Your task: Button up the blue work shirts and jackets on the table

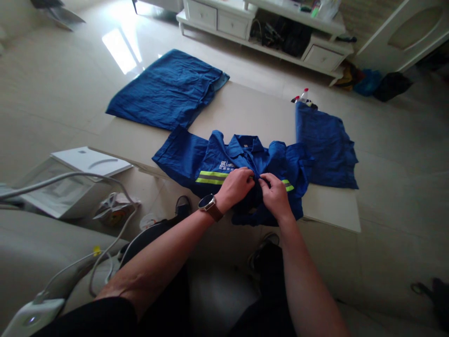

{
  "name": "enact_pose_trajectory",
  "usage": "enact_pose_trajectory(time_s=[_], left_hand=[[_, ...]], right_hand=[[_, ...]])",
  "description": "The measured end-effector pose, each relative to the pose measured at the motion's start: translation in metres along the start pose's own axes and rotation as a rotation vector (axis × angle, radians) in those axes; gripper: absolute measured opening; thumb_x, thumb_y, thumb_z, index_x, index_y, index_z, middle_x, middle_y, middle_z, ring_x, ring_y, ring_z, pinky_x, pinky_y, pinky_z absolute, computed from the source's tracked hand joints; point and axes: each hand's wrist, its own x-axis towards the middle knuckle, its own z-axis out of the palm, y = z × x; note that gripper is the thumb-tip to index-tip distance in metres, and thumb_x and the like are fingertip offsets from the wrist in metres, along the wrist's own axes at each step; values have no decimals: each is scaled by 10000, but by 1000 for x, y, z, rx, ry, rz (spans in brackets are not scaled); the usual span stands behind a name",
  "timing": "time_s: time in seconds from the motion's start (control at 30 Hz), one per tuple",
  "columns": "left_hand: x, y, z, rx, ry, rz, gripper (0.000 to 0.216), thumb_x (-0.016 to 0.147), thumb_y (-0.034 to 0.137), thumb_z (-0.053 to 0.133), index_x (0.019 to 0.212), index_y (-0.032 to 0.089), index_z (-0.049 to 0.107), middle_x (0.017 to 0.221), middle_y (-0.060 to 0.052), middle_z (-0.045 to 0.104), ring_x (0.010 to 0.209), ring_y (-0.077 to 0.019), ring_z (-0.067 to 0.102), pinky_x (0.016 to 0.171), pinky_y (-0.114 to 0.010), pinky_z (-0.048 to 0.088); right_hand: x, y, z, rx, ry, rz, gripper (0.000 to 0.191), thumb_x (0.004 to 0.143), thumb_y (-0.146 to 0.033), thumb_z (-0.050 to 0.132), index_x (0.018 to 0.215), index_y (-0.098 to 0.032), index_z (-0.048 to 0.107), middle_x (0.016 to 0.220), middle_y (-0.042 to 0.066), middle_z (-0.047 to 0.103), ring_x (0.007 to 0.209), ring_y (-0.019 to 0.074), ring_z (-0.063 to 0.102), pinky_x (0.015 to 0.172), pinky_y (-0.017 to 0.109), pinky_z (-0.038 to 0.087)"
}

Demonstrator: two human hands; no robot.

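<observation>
A blue work jacket (217, 154) with yellow-green reflective strips and white chest lettering lies on the table, its collar pointing away from me and its lower part over the near edge. My left hand (235, 186), with a watch on the wrist, is closed on the jacket's front opening. Close beside it, my right hand (274, 193) pinches the other side of that opening. The fingertips nearly meet at the middle of the chest. Whatever small part of the front lies between them is hidden.
Folded blue cloth (168, 89) covers the table's far left; another blue garment (324, 145) hangs over its right end. Bottles with red caps (304, 95) stand behind that. A clear storage box (52, 182) and a grey cable (119, 182) are at left. A white cabinet (231, 23) stands beyond.
</observation>
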Motion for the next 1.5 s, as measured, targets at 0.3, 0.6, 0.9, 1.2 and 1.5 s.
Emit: enact_pose_trajectory(time_s=[0.3,0.6,0.9,1.2,1.5], left_hand=[[1,-6,5,-108,24,131,185,838,80,541,740,159,676,817,-49,662,704,-142,554,694,-263,417],[-1,2,1,-105,-28,110,210,827,98,549,823,172,745,838,-56,704,738,-154,608,728,-260,455],[7,-53,-21,-21,-286,-122,230,879,324,652,1006,181,779,877,-68,765,789,-191,690,745,-280,508],[59,-150,-71,405,18,-381,634,871,265,646,1485,221,492,1623,-145,409,1483,-337,366,1157,-473,411],[63,-181,-88,468,-137,-356,355,827,377,666,1152,238,640,1383,-108,615,1322,-290,500,1141,-416,355]], right_hand=[[-1,-1,3,-99,45,98,189,923,-301,519,909,-216,687,938,96,719,889,266,648,791,359,461],[0,6,6,-308,145,189,254,933,-303,477,916,-203,710,903,125,744,795,258,639,725,339,442],[-2,36,-1,-90,-93,241,311,948,-444,501,887,-216,703,887,69,729,808,219,663,794,335,502],[92,137,-63,-563,25,228,444,848,-183,554,1283,-131,628,1404,196,592,1324,306,481,1078,436,413],[145,163,-79,-704,-324,151,388,749,-123,623,1106,-225,736,1206,141,717,1247,310,469,1060,477,307]])
